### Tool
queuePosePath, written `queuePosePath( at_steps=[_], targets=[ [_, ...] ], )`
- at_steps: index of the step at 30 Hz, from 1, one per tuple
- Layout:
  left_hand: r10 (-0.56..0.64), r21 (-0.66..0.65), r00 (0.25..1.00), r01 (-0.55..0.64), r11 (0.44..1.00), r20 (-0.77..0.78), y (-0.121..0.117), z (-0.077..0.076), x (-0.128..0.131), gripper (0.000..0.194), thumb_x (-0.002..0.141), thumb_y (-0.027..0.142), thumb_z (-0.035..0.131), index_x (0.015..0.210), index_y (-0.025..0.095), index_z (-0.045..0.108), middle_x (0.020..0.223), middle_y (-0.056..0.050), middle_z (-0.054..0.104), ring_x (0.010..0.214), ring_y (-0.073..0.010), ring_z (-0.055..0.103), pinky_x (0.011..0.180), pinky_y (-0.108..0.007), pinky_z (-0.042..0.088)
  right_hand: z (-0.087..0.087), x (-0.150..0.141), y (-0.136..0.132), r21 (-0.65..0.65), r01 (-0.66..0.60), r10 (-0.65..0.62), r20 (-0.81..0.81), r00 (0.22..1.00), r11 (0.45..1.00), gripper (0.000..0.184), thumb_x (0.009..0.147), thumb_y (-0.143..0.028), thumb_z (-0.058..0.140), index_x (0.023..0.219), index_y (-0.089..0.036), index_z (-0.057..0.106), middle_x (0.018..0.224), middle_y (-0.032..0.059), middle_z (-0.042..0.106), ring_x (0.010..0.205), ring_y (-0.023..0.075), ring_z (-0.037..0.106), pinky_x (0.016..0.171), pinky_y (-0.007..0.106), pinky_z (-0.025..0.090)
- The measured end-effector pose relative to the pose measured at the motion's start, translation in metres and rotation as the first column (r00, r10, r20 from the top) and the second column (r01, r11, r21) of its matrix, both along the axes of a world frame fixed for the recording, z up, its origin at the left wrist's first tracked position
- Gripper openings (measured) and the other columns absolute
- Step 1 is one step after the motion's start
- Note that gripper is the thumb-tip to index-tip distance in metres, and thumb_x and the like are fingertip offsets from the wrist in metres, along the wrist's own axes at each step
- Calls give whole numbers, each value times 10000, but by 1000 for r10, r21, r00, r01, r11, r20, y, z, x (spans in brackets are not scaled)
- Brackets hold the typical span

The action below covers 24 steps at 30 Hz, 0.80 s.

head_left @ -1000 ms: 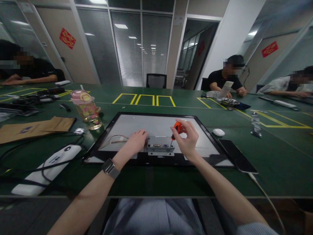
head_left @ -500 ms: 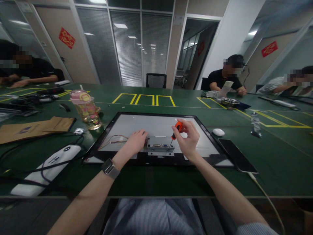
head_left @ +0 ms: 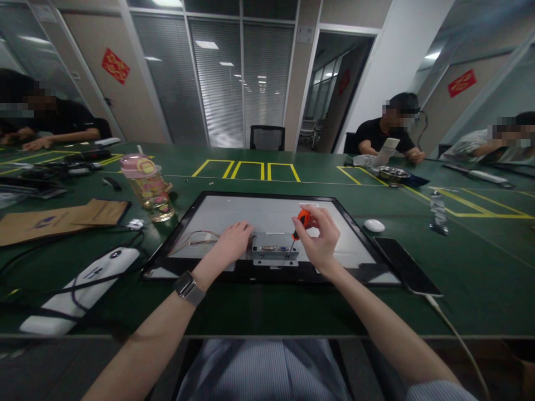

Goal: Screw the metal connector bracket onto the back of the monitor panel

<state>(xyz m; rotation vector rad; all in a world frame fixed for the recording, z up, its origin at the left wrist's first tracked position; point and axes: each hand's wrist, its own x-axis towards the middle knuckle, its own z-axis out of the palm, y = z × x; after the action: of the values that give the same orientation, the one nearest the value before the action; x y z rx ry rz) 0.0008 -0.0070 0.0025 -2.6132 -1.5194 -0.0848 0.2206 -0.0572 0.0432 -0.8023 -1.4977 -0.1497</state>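
Orange-handled screwdriver [head_left: 301, 221] is pinched in the right hand [head_left: 324, 233], shaft slanted down to the right end of the port bracket [head_left: 270, 255]; opposite, the half-curled left hand's [head_left: 234, 239] hold cannot be told.

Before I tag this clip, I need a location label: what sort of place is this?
Probably an office meeting room used as a workspace: there is a long green table, a mesh-backed chair and blind-lined glass partitions.
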Motion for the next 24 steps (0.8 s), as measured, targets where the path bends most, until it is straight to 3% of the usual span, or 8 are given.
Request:
queuePosePath(
  at_steps=[14,24],
  targets=[
    [2,7,1000,-2,1000,-2,0,-1,0,351,905,93,382,1210,164,540,1205,-141,572,1064,-247,580,891,-373,454,-1,0,1,3,12,-13,18,1000,1000,234,854,-204,634,1082,-257,632,825,11,598,633,132,571,516,264,552],
    [0,0,1000,0,1000,-1,-2,2,1,363,904,90,372,1225,160,526,1212,-139,568,1068,-247,577,897,-383,459,-4,0,0,-24,-71,71,31,997,997,249,847,-178,607,1086,-247,627,869,27,630,703,150,593,586,288,552]
  ],
)
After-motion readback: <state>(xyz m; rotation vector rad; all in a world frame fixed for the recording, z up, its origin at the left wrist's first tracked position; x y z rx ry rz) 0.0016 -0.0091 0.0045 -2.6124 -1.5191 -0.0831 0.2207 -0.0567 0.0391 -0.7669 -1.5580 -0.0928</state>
